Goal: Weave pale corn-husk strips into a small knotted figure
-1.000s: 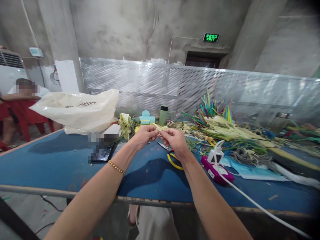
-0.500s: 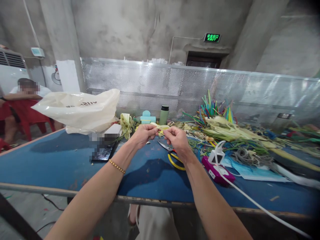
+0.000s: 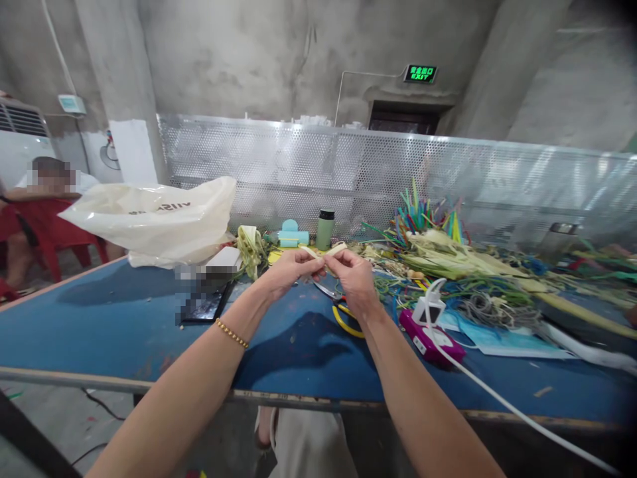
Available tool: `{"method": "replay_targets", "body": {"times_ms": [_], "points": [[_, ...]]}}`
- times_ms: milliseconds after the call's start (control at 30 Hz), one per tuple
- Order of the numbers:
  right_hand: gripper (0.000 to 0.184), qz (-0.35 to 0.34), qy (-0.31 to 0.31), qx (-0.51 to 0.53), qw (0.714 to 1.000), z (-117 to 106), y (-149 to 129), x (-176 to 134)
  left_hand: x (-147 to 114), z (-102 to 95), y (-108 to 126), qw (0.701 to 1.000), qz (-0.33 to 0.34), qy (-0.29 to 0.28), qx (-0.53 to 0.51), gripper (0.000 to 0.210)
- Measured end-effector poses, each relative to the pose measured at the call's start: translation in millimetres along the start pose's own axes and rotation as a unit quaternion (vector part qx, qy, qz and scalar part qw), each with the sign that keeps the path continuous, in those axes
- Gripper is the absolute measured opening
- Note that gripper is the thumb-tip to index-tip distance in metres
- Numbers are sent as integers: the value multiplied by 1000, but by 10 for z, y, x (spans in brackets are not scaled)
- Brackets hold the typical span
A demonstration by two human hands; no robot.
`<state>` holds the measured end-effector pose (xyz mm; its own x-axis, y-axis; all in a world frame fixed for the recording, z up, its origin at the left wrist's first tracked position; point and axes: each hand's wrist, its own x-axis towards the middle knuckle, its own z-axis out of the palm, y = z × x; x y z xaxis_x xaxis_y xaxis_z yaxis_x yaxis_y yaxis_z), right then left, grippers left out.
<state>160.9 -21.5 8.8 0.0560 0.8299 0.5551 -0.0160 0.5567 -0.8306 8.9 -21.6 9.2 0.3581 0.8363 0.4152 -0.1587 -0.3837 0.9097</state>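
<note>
Over the blue table, my left hand (image 3: pixel 294 271) and my right hand (image 3: pixel 355 277) meet fingertip to fingertip. Both are closed in a pinch on a pale strip of corn husk (image 3: pixel 337 249), whose ends stick up above the fingers. The pinched middle of the strip is mostly hidden by my fingertips. Just below my right hand, partly covered by it, lies a pair of scissors (image 3: pixel 347 323) with yellow handles. A bunch of pale green husk (image 3: pixel 251 252) rests beyond my left hand.
Dry husks (image 3: pixel 448 257), colourful stems (image 3: pixel 418 212) and tangled cords fill the right side. A purple power strip (image 3: pixel 432 340) trails a white cable over the table edge. A white bag (image 3: pixel 164 226), a dark phone (image 3: pixel 204 304) and a green bottle (image 3: pixel 326 230) stand around. A person sits far left.
My hands have drawn closer together, with the fingertips now touching. More of the pale husk strip shows above the fingers. The view has shifted very slightly.
</note>
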Motion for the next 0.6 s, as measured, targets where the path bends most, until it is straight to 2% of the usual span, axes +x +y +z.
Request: {"method": "replay_targets", "body": {"times_ms": [100,167,333,600], "points": [[28,2,-19,7,1000,13,12,-4,22,14,-50,999,7,41,-15,31],[27,4,-17,-1,1000,5,27,-1,35,15,-74,999,13,49,-17,30],[26,-8,-2,-29,1000,-35,35,16,26,15,-49,1000,14,22,0,30],[24,-13,34,-30,999,-28,-6,18,3,29,-6,1000,17,10,-6,29]]}}
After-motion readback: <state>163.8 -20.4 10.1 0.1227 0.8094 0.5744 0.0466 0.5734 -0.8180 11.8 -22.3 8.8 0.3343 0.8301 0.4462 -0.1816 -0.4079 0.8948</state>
